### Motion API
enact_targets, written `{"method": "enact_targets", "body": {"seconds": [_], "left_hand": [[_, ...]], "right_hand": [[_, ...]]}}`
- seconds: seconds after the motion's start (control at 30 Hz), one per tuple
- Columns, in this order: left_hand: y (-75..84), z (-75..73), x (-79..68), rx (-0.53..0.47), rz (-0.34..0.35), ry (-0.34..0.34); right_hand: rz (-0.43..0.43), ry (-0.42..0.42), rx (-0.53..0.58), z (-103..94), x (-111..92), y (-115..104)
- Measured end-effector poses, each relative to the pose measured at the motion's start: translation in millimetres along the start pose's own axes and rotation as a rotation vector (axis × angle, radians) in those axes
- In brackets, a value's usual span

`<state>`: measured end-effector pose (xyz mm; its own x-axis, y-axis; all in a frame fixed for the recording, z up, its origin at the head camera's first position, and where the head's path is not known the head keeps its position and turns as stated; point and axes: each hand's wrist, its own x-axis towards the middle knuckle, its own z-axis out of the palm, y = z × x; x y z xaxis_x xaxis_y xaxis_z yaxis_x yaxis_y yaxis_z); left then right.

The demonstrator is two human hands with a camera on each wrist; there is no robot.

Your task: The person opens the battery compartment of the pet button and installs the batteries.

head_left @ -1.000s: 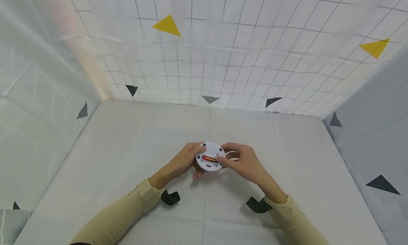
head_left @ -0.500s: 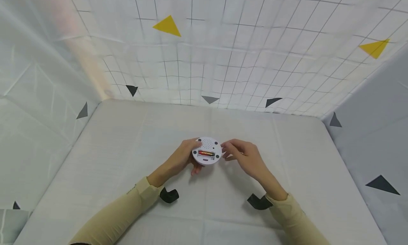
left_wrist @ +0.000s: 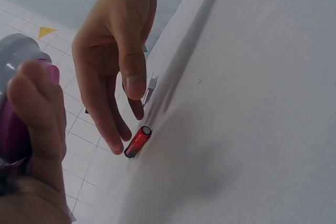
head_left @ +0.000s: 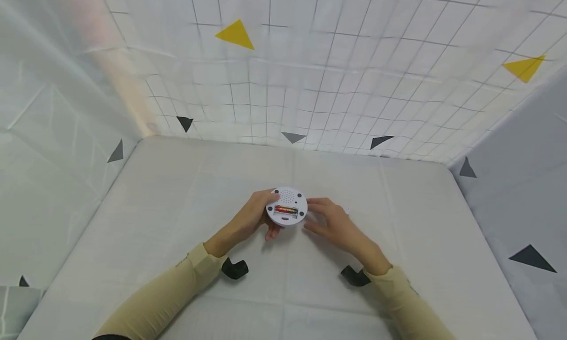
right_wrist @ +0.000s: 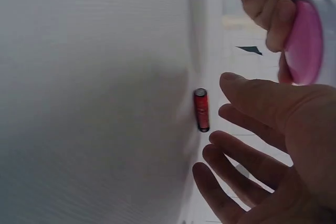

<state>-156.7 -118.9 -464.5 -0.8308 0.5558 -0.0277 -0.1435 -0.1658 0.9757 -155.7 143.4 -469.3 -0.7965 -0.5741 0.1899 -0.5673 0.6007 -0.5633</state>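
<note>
My left hand (head_left: pixel 258 209) holds a round white device (head_left: pixel 290 222) with its perforated underside up; its other side shows pink in the right wrist view. In its uncovered compartment lies a red battery (head_left: pixel 285 210). My right hand (head_left: pixel 334 224) is beside the device, its fingers apart and loosely bent, with nothing in them. Another red battery (right_wrist: pixel 201 110) lies on the white surface near the right fingertips, also seen in the left wrist view as a red battery (left_wrist: pixel 138 141); the head view hides it. A small white piece (head_left: pixel 347 210) lies just beyond the right hand.
White cloth covers the table (head_left: pixel 199 182). Behind rises a sheeted wall with grid lines (head_left: pixel 292 84) and yellow and dark triangles. Black curved pieces (head_left: pixel 235 269) sit by both wrists.
My right hand has left the device's underside, drawn right, then come back left and lower with fingers spread. The white piece now shows beyond it. The device has shifted slightly left and farther off.
</note>
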Motion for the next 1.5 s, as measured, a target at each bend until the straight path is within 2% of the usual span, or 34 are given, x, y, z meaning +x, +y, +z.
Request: {"method": "enact_targets", "body": {"seconds": [0.23,0.53,0.83,1.13,1.27,1.5], "left_hand": [[0.4,0.5,0.3,-0.002,-0.004,-0.005],[0.4,1.6,-1.4,-0.029,0.008,-0.011],[-0.9,2.3,-1.0,-0.018,0.002,-0.01],[-1.8,1.9,-1.2,-0.009,-0.007,-0.007],[-1.8,1.3,-1.3,0.004,-0.014,-0.005],[-1.8,0.2,-1.0,0.01,-0.013,-0.006]], "right_hand": [[-0.034,0.02,-0.048,11.4,2,4],[-0.059,-0.01,-0.027,12.2,3,0],[0.022,-0.051,-0.059,11.0,2,-1],[0.103,-0.028,-0.099,6.5,1,-4],[0.098,0.009,-0.06,-8.0,0,-7],[-0.017,0.19,0.006,-40.8,-5,-15]]}}
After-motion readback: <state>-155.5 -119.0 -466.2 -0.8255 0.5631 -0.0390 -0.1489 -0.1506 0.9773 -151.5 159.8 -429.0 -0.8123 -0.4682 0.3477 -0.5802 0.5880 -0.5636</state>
